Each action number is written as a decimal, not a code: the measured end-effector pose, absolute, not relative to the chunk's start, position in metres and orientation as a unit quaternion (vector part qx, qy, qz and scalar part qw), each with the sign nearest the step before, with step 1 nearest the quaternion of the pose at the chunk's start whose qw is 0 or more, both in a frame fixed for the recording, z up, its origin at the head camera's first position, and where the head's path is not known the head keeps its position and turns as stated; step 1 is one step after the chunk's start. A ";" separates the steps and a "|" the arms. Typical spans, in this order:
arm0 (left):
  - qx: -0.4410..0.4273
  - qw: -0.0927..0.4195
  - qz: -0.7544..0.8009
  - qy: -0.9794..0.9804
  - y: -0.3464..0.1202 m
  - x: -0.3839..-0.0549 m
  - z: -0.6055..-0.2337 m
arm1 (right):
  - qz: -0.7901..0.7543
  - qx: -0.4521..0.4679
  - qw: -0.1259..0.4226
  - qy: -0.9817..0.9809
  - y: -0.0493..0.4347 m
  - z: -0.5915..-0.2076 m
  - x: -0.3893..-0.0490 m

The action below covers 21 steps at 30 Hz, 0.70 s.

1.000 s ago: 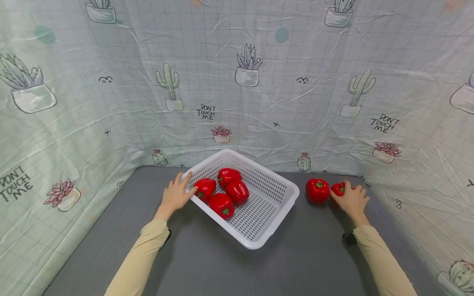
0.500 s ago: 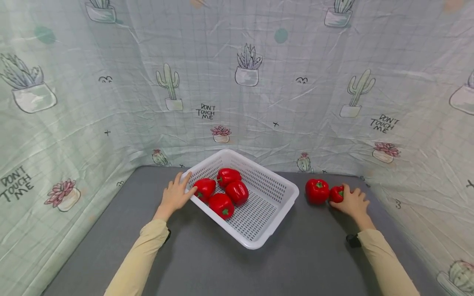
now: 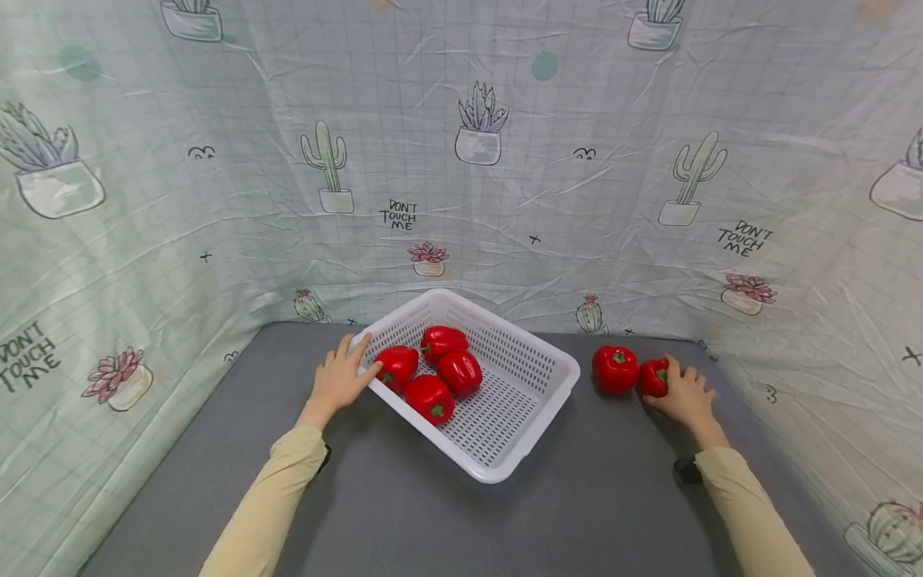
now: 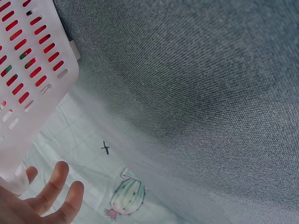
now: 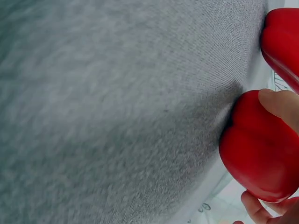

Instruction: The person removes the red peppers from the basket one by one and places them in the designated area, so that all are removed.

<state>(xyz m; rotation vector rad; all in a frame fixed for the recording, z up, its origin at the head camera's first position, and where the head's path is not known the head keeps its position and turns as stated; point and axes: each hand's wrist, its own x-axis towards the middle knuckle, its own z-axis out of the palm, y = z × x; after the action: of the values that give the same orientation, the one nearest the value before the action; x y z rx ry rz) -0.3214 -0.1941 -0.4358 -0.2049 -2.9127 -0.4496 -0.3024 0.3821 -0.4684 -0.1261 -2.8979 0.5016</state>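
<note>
My right hand (image 3: 688, 401) holds a small red bell pepper (image 3: 652, 378) at the right of the table. Thumb and fingers lie on opposite sides of this pepper (image 5: 261, 144) in the right wrist view; its far side is hidden. A larger red bell pepper (image 3: 615, 369) stands just left of it, stem up. At the left corner of a white perforated plastic basket (image 3: 505, 425), my left hand (image 3: 337, 383) holds the rim, thumb over the edge. Several red bell peppers (image 3: 459, 374) lie in the basket's left half. The left wrist view shows some fingers (image 4: 56, 182) reaching past the rim.
A dark grey cloth-like surface (image 3: 404, 513) covers the table. Behind it and along both sides hangs a pale curtain (image 3: 534, 184) printed with cacti. The basket's back corner is near the back curtain, and the right hand works near the right one.
Early on, my right hand shifted slightly right and turned, showing more of the small bell pepper. My left hand and the basket stayed in place. The head view tilted a little.
</note>
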 end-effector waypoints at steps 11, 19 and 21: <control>-0.067 0.096 -0.146 -0.982 -0.194 -0.322 -0.438 | 0.170 -0.058 0.102 -0.978 0.378 -0.473 -0.316; -0.064 0.094 -0.149 -0.982 -0.194 -0.322 -0.438 | 0.165 -0.059 0.099 -0.980 0.378 -0.473 -0.318; -0.064 0.095 -0.149 -0.982 -0.194 -0.322 -0.438 | 0.163 -0.061 0.096 -0.980 0.379 -0.472 -0.317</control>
<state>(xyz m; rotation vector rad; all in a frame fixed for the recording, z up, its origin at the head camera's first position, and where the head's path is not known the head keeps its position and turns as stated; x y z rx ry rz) -0.3219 -0.1938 -0.4375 -0.1908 -2.9122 -0.4421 -0.3170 0.3790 -0.4723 -0.1813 -2.9041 0.4828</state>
